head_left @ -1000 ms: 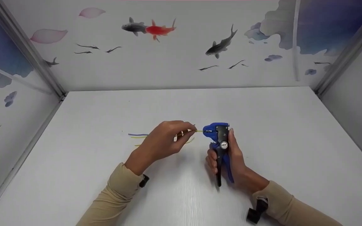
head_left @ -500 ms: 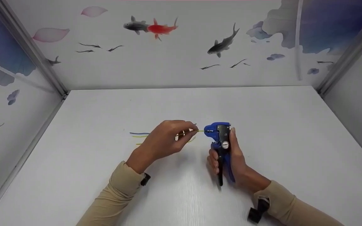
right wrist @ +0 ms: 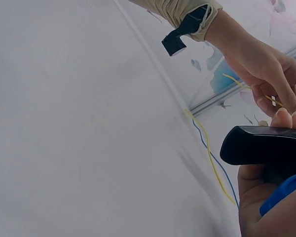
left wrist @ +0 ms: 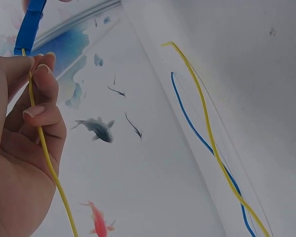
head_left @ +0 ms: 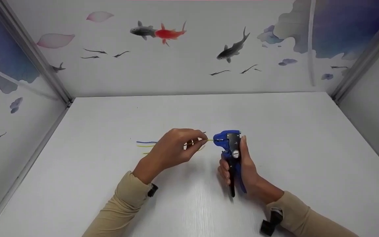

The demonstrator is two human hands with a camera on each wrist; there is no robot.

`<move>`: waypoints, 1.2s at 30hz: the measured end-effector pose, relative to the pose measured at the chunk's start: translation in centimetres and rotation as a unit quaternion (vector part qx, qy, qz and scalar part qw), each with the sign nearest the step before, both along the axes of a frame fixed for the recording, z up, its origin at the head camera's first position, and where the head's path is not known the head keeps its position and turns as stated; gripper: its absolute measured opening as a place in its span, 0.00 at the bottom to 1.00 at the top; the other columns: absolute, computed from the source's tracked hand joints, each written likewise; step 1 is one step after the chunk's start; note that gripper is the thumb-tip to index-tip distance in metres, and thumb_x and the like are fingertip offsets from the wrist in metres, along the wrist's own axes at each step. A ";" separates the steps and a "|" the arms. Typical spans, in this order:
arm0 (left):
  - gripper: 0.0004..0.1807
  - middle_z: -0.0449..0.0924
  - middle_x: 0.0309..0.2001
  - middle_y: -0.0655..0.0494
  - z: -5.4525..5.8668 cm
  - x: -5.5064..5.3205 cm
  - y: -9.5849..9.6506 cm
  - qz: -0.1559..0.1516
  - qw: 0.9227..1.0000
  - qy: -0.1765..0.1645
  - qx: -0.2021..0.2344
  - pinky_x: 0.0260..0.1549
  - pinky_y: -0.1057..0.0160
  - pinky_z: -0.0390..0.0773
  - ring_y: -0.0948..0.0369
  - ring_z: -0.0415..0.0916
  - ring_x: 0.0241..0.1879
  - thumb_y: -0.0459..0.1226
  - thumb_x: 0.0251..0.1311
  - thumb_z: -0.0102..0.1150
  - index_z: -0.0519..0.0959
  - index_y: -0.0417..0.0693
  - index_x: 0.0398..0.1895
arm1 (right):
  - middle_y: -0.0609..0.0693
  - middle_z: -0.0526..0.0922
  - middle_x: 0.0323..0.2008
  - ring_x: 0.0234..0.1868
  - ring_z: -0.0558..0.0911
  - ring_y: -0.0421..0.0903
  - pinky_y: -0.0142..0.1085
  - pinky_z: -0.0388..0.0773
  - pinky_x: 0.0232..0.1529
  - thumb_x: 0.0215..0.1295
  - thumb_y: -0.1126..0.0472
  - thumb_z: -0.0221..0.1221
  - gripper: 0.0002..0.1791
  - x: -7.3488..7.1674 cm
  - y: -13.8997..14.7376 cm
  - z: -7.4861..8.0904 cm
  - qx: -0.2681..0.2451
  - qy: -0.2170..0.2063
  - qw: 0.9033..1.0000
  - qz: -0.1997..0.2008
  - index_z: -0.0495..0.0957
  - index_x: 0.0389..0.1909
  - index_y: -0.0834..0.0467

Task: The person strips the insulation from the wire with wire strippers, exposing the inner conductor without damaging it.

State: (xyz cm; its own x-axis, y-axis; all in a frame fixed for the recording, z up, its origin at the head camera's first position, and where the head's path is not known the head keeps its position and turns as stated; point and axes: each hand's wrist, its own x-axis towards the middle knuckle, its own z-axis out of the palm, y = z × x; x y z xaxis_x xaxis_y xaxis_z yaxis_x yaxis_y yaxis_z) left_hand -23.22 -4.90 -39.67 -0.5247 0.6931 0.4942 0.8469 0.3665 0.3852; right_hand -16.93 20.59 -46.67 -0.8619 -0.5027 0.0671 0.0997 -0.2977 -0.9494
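Note:
My left hand pinches a thin yellow wire between thumb and fingertips, its tail running down past the palm. The wire's short front end enters the blue nose of a wire stripper. My right hand holds that tool upright, fingers wrapped around the handles and the thumb along its back. In the right wrist view the black handle covers part of the grip. Behind the left hand lie loose wires on the table, a blue wire and a yellow one crossing it, partly hidden by the hand.
The white table is bounded by printed panels at the back and both sides, joined by metal corner posts. Each wrist carries a black camera mount below its sleeve.
The stripper's handles have come a little closer together in my right hand's grip. The left hand keeps its pinch on the yellow wire; the head view has shifted slightly.

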 end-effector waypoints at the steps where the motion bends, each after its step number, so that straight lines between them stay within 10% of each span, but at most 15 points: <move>1: 0.08 0.92 0.39 0.59 -0.1 0.0 0.0 0.000 1.000 0.000 -0.001 0.33 0.66 0.85 0.67 0.82 0.31 0.38 0.78 0.64 0.89 0.49 0.52 | 0.38 0.77 0.17 0.17 0.77 0.36 0.31 0.78 0.22 0.73 0.17 0.18 0.49 0.0 0.0 0.0 0.003 -0.002 1.000 -0.004 0.73 0.23 0.48; 16: 0.09 0.92 0.38 0.58 -0.4 0.0 0.1 -0.004 1.000 -0.002 0.005 0.31 0.58 0.87 0.66 0.83 0.31 0.38 0.79 0.63 0.89 0.47 0.52 | 0.40 0.75 0.15 0.14 0.75 0.38 0.32 0.74 0.17 0.73 0.18 0.16 0.50 0.2 -0.2 -0.1 0.026 -0.020 0.998 -0.052 0.71 0.20 0.49; 36: 0.08 0.92 0.38 0.61 -0.3 -0.2 -0.2 0.025 1.000 0.009 -0.008 0.31 0.63 0.85 0.67 0.81 0.30 0.39 0.77 0.65 0.90 0.50 0.52 | 0.47 0.83 0.28 0.30 0.84 0.45 0.41 0.84 0.39 0.76 0.19 0.20 0.52 0.2 0.0 0.4 -0.032 -0.084 0.995 0.052 0.78 0.33 0.56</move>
State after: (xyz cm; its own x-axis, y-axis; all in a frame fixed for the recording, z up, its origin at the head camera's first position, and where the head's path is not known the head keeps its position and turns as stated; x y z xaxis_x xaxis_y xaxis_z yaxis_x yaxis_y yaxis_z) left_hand -23.39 -5.06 -39.98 -0.5507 0.6735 0.4931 0.8337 0.4148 0.3645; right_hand -16.77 20.54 -46.28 -0.8074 -0.5887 -0.0384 0.2880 -0.3366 -0.8965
